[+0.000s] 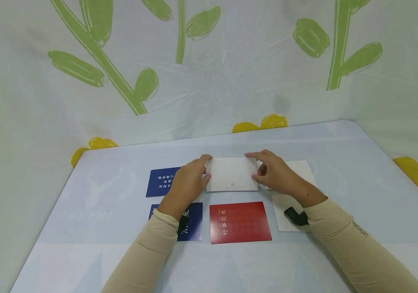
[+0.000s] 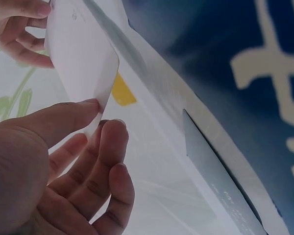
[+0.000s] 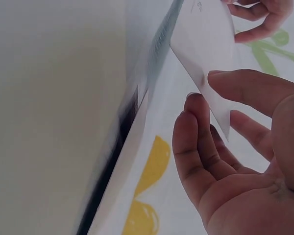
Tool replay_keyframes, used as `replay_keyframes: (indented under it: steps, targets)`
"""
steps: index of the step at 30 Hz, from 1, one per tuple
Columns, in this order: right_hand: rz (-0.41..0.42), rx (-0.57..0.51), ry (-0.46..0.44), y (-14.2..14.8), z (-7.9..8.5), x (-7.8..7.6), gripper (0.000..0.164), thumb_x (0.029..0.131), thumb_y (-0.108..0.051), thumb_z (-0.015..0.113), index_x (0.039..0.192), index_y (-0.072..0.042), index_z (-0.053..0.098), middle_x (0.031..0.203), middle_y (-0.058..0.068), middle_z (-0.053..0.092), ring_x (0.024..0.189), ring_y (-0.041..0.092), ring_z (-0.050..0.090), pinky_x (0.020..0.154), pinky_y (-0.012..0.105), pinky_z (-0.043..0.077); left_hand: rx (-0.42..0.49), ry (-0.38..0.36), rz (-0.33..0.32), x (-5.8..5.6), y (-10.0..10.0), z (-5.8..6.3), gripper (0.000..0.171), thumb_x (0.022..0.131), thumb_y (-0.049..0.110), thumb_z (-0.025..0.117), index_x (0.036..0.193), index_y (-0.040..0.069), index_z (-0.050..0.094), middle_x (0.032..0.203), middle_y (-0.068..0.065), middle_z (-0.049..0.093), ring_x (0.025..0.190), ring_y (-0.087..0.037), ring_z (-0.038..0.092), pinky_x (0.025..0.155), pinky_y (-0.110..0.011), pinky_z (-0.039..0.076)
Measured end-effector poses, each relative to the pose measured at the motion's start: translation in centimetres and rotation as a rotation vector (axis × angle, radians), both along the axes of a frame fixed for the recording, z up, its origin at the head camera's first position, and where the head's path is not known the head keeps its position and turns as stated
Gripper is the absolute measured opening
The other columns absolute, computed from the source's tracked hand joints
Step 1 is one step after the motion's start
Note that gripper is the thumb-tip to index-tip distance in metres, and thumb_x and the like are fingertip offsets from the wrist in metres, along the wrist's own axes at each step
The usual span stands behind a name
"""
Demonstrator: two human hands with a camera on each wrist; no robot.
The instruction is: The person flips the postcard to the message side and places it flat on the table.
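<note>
A white card (image 1: 232,175) with a small mark near its lower edge is between my two hands, tilted in both wrist views. My left hand (image 1: 188,181) pinches its left edge, with the thumb (image 2: 83,115) on the printed-mark side and fingers behind. At the opposite edge, my right hand (image 1: 278,173) pinches it the same way, its thumb (image 3: 230,83) on the face. Under the left hand and forearm, a blue card (image 1: 157,183) with white characters and another blue card (image 1: 194,228) are partly hidden.
A red card (image 1: 240,224) with white characters lies in front of the held card. Two white cards (image 1: 302,167) lie to the right, partly covered by my right arm. The pale table (image 1: 95,232) meets a white cloth backdrop (image 1: 212,93) with green leaves.
</note>
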State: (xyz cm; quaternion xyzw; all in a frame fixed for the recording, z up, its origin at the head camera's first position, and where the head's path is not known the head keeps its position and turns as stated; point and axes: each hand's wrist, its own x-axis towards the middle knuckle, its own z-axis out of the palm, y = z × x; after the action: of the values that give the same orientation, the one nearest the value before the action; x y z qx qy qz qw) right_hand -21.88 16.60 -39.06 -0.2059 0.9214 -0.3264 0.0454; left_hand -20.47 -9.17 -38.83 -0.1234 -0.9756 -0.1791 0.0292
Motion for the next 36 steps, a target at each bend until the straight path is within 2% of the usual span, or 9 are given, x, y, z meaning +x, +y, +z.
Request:
replay_keyframes:
  steps: [10,25,32,36]
  targets:
    - [-0.002,0.016,-0.028,0.04,-0.11,0.15,0.069,0.084,-0.001,0.077,0.147,-0.007,0.049,0.116,0.016,0.055,0.084,0.021,0.059,0.061,0.024,0.056,-0.013,-0.004,-0.017,0.03,0.11,-0.20,0.057,0.089,0.019,0.077,0.141,0.015,0.053,0.095,-0.002,0.072,0.073,-0.014,0.063,0.063,-0.025,0.051]
    - [0.013,0.057,-0.004,0.04,-0.44,0.01,0.070,0.085,-0.002,0.077,0.148,-0.007,0.047,0.118,0.017,0.056,0.084,0.020,0.058,0.064,0.023,0.055,-0.002,-0.045,-0.017,0.12,0.22,-0.20,0.067,0.084,0.024,0.082,0.143,0.013,0.052,0.097,-0.005,0.071,0.081,-0.017,0.065,0.073,-0.031,0.057]
    - [-0.001,0.054,-0.044,-0.10,-0.44,0.01,0.072,0.086,-0.004,0.077,0.150,-0.011,0.045,0.122,0.015,0.054,0.086,0.020,0.058,0.068,0.025,0.057,0.009,-0.064,-0.006,0.24,0.25,-0.22,0.069,0.084,0.022,0.082,0.144,0.014,0.051,0.101,-0.006,0.071,0.085,-0.019,0.067,0.081,-0.034,0.059]
    - [-0.004,0.063,-0.051,-0.15,-0.50,-0.01,0.073,0.086,-0.005,0.077,0.151,-0.013,0.045,0.126,0.014,0.053,0.088,0.020,0.058,0.070,0.025,0.058,0.013,-0.061,-0.011,0.25,0.25,-0.23,0.068,0.083,0.022,0.083,0.144,0.013,0.051,0.100,-0.006,0.071,0.084,-0.019,0.066,0.080,-0.033,0.059]
